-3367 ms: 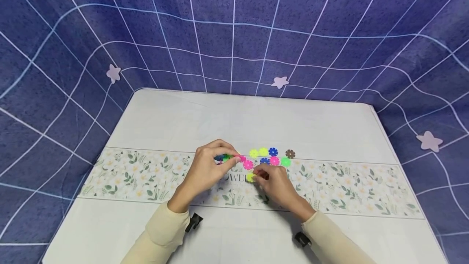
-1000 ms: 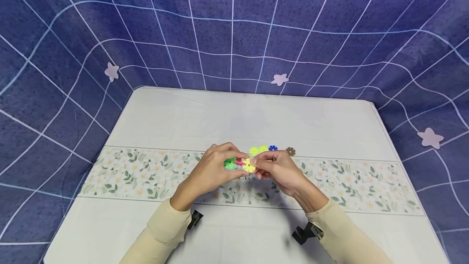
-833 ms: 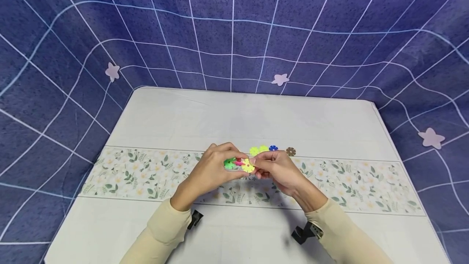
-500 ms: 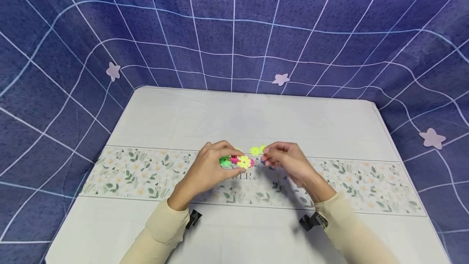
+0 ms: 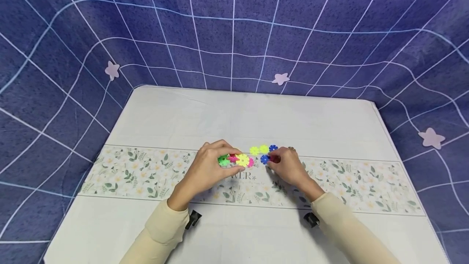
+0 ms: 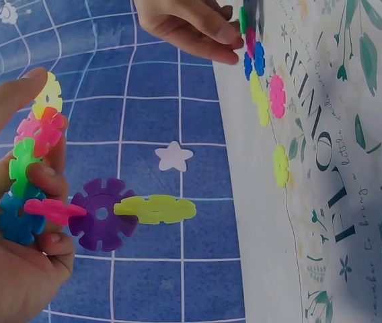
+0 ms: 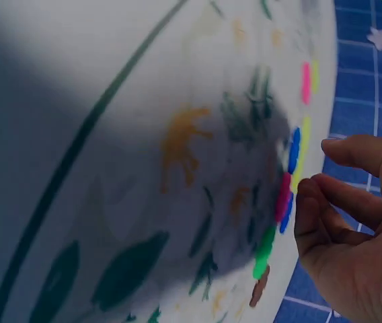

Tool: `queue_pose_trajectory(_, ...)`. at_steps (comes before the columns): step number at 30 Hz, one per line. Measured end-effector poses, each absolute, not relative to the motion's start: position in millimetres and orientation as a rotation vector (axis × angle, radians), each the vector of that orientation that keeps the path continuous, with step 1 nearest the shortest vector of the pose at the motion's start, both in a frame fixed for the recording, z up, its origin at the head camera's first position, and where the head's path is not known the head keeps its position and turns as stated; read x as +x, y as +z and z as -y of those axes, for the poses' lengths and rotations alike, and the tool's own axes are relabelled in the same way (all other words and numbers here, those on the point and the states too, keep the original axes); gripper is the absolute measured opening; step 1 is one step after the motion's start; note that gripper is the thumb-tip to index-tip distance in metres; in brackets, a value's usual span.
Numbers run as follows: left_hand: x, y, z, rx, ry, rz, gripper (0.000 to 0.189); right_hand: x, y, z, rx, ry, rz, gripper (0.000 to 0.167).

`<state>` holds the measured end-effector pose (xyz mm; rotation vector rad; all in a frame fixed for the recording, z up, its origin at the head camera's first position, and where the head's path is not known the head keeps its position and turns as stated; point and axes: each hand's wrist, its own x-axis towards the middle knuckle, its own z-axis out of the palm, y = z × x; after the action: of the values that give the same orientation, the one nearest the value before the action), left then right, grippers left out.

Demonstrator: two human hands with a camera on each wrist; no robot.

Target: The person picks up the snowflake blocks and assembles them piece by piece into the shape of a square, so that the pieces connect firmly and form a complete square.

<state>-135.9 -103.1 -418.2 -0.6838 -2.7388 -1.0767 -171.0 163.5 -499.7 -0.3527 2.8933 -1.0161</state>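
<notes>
My left hand (image 5: pixel 207 170) holds a chain of linked flower-shaped plastic discs up off the table. In the left wrist view the chain runs from a yellow disc (image 6: pixel 48 97) at the fingertips through pink, green and blue ones to a purple disc (image 6: pixel 103 225) and another yellow disc (image 6: pixel 157 210). My right hand (image 5: pixel 291 168) reaches over the loose discs, thumb and fingers apart, nothing seen between them. Closest to its fingertips are a blue disc (image 5: pixel 264 159) and, in the right wrist view, a pink disc (image 7: pixel 282 196). In the head view the hand covers some of the discs.
Loose yellow discs (image 5: pixel 264 149), another blue disc (image 5: pixel 273 148) and a partly hidden brown disc (image 5: pixel 292 148) lie behind the right hand. A pink disc (image 5: pixel 250 162) lies by the left hand. A green disc (image 7: pixel 264 252) shows in the right wrist view. The white tablecloth (image 5: pixel 176 113) has a floral band.
The right hand picked up a yellow disc from near the lettering and brought it to the left hand's chain. It let go there and moved right, over the loose discs. The left hand barely moved.
</notes>
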Motion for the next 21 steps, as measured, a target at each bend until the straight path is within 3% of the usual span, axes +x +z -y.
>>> queue_pose_trajectory(12,-135,-419,103,-0.683,-1.072,2.740,0.036,-175,-508,-149,-0.466,-0.790,-3.075,0.031)
queue_pose_trajectory(21,-136,-421,104,-0.684,-1.080,2.740,0.037,-170,-504,-148,-0.452,-0.946,-3.013,0.013)
